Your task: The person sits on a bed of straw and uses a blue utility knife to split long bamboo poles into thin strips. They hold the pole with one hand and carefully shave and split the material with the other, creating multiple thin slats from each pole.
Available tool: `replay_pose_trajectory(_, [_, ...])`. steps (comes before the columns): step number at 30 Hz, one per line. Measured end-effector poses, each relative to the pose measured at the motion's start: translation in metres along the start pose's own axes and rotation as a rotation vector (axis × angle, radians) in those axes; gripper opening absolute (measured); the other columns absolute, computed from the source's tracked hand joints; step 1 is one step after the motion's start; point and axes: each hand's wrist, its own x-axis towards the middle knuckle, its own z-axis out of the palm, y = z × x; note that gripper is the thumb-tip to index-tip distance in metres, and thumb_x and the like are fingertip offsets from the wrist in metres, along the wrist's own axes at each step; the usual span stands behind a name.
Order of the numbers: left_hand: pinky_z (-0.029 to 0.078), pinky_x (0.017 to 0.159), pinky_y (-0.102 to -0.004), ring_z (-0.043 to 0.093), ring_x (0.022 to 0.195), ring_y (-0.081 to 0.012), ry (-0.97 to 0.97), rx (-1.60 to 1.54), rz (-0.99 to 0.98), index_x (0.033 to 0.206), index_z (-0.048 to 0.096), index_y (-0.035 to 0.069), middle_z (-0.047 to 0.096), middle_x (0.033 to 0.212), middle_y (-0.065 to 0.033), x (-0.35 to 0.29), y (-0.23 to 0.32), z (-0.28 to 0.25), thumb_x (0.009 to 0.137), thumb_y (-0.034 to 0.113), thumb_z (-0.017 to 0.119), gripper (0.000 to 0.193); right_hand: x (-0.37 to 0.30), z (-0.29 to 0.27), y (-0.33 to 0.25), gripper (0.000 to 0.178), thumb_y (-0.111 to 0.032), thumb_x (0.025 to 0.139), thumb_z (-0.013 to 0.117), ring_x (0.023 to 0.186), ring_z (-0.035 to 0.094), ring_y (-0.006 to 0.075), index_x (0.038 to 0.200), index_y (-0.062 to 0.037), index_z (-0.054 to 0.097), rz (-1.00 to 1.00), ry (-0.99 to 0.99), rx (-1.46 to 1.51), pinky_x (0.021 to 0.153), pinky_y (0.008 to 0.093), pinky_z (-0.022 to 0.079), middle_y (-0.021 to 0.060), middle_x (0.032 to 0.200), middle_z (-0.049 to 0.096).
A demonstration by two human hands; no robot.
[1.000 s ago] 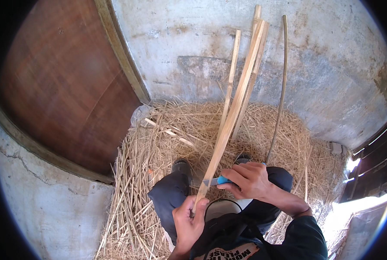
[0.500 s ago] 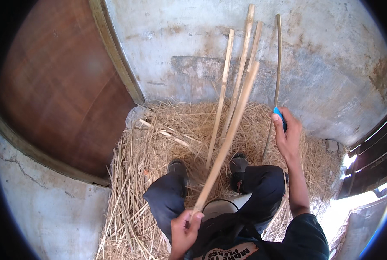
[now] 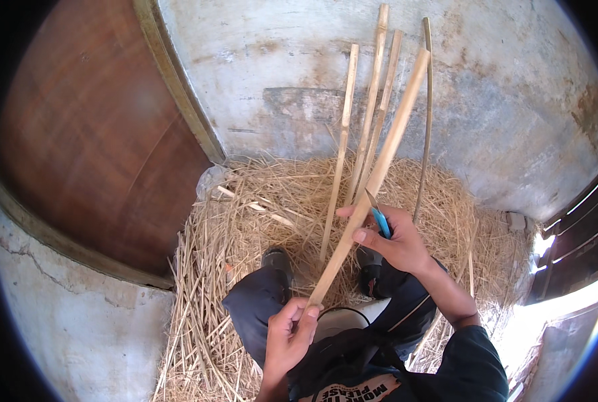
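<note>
A long pale bamboo strip (image 3: 391, 142) slants up and to the right in front of me. Its lower end is gripped by my left hand (image 3: 291, 333), thumb on top. My right hand (image 3: 401, 241) is closed around a knife (image 3: 381, 222) with a blue handle. Its dark blade points up beside the strip's right edge; whether it touches cannot be told. The thumb and forefinger of that hand also meet the strip near its middle. Behind, several bamboo strips (image 3: 345, 127) lean upright against the wall, with a thinner, darker stick (image 3: 427, 107) to their right.
Straw and thin shavings (image 3: 259, 174) cover the floor around my boots (image 3: 277, 260). A stained grey wall (image 3: 513, 100) stands ahead. To the left is a brown panel (image 3: 98, 134) in a wooden frame. Dark slats (image 3: 574, 234) with bright gaps are at the right.
My right hand has moved left and down with the knife, from apart to against the bamboo strip. The strip's upper end has swung up and to the right.
</note>
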Motion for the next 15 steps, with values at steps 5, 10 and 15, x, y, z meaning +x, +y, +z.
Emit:
replay_pose_trajectory(5, [0.039, 0.056, -0.0222, 0.047, 0.062, -0.0048, -0.099, -0.156, -0.011, 0.131, 0.069, -0.007, 0.056, 0.075, -0.0001, 0.006, 0.007, -0.001, 0.116, 0.021, 0.057, 0.035, 0.001, -0.015, -0.002, 0.032, -0.013, 0.107, 0.071, 0.093, 0.069, 0.0090, 0.136, -0.0010, 0.068, 0.153, -0.045, 0.097, 0.084, 0.0278, 0.056, 0.0040, 0.107, 0.075])
replay_pose_trajectory(10, [0.044, 0.064, -0.0227, 0.053, 0.071, -0.0067, -0.014, -0.053, -0.008, 0.133, 0.072, -0.005, 0.062, 0.089, -0.0015, 0.009, 0.013, -0.005, 0.111, 0.016, 0.066, 0.032, 0.001, -0.007, -0.004, 0.035, -0.016, 0.107, 0.071, 0.092, 0.068, 0.0100, 0.136, 0.0022, 0.065, 0.029, 0.050, 0.069, 0.081, 0.0309, 0.054, 0.0030, 0.102, 0.072])
replay_pose_trajectory(15, [0.045, 0.069, -0.0216, 0.057, 0.080, -0.0069, 0.104, -0.019, 0.116, 0.130, 0.073, -0.007, 0.066, 0.097, -0.0038, 0.016, 0.021, -0.001, 0.101, 0.003, 0.076, 0.030, -0.024, -0.002, -0.003, 0.031, -0.023, 0.104, 0.075, 0.085, 0.073, 0.0160, 0.125, -0.0016, 0.066, -0.111, 0.130, -0.193, 0.073, 0.0349, 0.056, 0.0079, 0.092, 0.069])
